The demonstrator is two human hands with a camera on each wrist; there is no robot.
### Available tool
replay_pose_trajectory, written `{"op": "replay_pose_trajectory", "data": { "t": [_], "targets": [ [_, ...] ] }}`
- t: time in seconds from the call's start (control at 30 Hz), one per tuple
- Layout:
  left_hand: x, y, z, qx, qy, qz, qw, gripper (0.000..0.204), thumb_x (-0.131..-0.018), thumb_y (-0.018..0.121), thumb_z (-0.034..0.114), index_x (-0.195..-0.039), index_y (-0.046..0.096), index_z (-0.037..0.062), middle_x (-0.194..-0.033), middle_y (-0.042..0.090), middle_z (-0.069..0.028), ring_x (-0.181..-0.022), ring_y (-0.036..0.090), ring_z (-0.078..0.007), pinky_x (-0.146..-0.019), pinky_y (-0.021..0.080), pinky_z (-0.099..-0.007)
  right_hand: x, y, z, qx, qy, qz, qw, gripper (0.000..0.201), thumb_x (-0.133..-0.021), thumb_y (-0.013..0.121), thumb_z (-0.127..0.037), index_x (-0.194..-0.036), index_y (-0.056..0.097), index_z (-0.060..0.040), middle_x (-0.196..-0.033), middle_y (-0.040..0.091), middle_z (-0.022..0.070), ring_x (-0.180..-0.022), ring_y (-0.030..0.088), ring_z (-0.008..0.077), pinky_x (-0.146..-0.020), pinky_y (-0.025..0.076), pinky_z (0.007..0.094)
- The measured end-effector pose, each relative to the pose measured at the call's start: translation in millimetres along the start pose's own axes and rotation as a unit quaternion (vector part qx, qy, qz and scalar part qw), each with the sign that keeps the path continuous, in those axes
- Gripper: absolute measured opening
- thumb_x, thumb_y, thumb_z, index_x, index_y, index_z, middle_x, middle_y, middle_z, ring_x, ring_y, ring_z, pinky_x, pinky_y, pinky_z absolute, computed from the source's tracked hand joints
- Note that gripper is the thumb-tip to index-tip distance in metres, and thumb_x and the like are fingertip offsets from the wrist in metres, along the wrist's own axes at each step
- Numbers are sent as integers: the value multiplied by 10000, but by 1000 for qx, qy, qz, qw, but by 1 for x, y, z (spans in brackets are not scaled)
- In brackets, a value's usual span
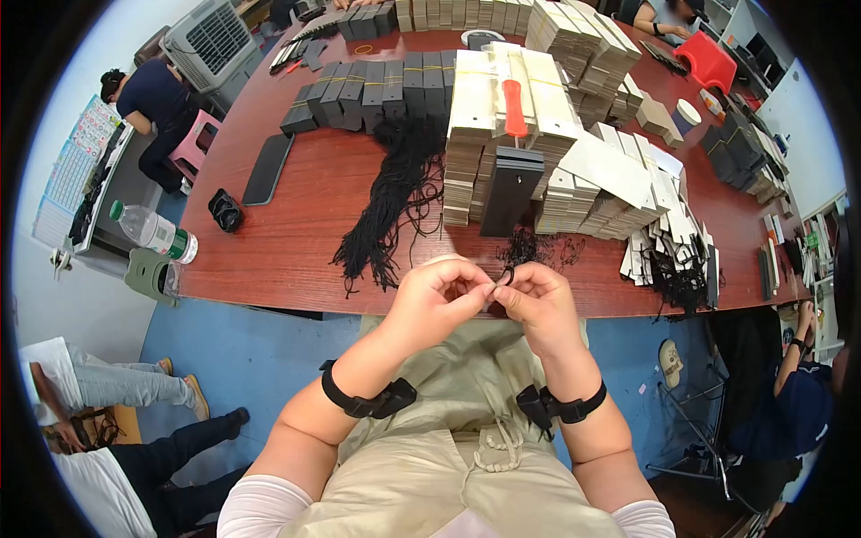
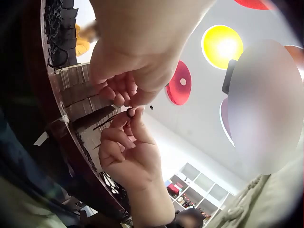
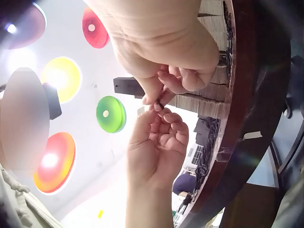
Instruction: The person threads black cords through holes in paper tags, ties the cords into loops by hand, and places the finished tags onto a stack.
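Fingertips meeting at the table's front edge, my left hand and right hand pinch a short black cord between them. A small loop of the cord curls at the right fingertips in the left wrist view. In the right wrist view only a dark bit of it shows between the thumbs and forefingers. Just beyond the hands lies a tangle of short black cord loops. Behind it a dark grey stack of cards stands upright against pale card stacks.
A long bundle of black cords lies to the left, near a phone and a black case. A red-handled tool rests atop the pale stacks. Loose cards with black cords spread at the right. A bottle stands far left.
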State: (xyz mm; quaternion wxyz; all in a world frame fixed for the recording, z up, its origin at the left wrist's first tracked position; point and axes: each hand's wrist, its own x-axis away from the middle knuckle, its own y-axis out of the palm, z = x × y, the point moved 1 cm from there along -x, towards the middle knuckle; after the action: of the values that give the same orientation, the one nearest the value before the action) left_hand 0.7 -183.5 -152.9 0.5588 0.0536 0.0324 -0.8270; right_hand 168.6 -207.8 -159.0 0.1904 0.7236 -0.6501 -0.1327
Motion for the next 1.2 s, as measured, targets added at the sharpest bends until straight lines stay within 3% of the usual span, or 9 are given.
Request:
{"op": "replay_pose_trajectory", "data": {
  "t": [0.2, 0.3, 0.4, 0.5, 0.77, 0.87, 0.93, 1.07, 1.2],
  "targets": [
    [0, 2, 8, -114, 84, 9, 990, 95, -785, 658, 38, -862, 608, 13, -833, 588, -51, -728, 573, -117, -609, 472, -241, 0, -7, 1, -50, 48, -12, 998, 86, -799, 666, -7, -856, 606, -35, -767, 644, 25, -606, 535, 46, -507, 383, 183],
    [-5, -5, 14, -283, 273, -28, 919, 122, -758, 647, 14, -868, 592, 14, -850, 587, -82, -775, 576, -196, -625, 475, -291, 0, -5, -3, -30, 56, 3, 998, 88, -797, 670, -14, -856, 611, -42, -760, 640, 12, -577, 504, 29, -485, 350, 173],
    [-3, -6, 12, -269, 245, -33, 931, 146, -739, 637, -9, -876, 588, 10, -861, 587, -93, -816, 568, -246, -647, 471, -319, 0, -5, -4, -13, 41, 6, 999, 92, -793, 669, -3, -856, 612, -40, -774, 646, 17, -590, 515, 29, -498, 365, 171],
    [1, 0, 9, -170, 176, 16, 969, 178, -750, 633, -7, -926, 605, 2, -884, 596, -87, -776, 575, -206, -619, 466, -291, 0, -5, -4, -10, 25, 6, 1000, 99, -791, 665, 17, -857, 612, -34, -806, 653, 28, -629, 534, 33, -526, 391, 174],
    [1, -4, 2, -120, 54, -4, 991, 119, -774, 653, 34, -885, 651, -11, -783, 610, -48, -632, 545, -79, -556, 445, -215, 2, -3, -2, 7, -26, 10, 1000, 108, -793, 646, 59, -869, 597, 0, -877, 651, 64, -794, 616, 87, -711, 501, 208],
    [0, -5, 3, -124, 30, -2, 992, 96, -769, 664, 48, -848, 648, -5, -743, 604, -30, -621, 540, -67, -554, 444, -213, 1, 0, 0, 49, -77, 30, 995, 99, -779, 654, 53, -840, 604, -8, -871, 653, 53, -760, 599, 72, -664, 498, 208],
    [1, -5, 5, -128, 22, -16, 991, 71, -776, 657, 34, -828, 632, -7, -756, 597, -25, -645, 543, -60, -566, 451, -208, 4, 1, 2, 170, -123, 53, 976, 95, -764, 655, 53, -814, 606, -12, -865, 655, 43, -728, 583, 62, -626, 489, 206],
    [2, -2, 9, -108, 25, -33, 993, 61, -782, 655, 40, -818, 620, 5, -755, 589, -14, -651, 533, -54, -569, 447, -206, 8, 13, -8, 381, -269, 68, 882, 90, -744, 648, 60, -770, 607, -15, -847, 654, 25, -663, 536, 31, -557, 443, 183],
    [4, -3, 3, -1, -10, -42, 999, 79, -818, 631, 69, -874, 616, 16, -752, 581, 14, -657, 507, -41, -578, 427, -199, 9, 16, -7, 296, -257, 74, 917, 98, -758, 615, 82, -811, 595, 2, -882, 643, 61, -712, 550, 50, -594, 440, 181]
  ]
}}
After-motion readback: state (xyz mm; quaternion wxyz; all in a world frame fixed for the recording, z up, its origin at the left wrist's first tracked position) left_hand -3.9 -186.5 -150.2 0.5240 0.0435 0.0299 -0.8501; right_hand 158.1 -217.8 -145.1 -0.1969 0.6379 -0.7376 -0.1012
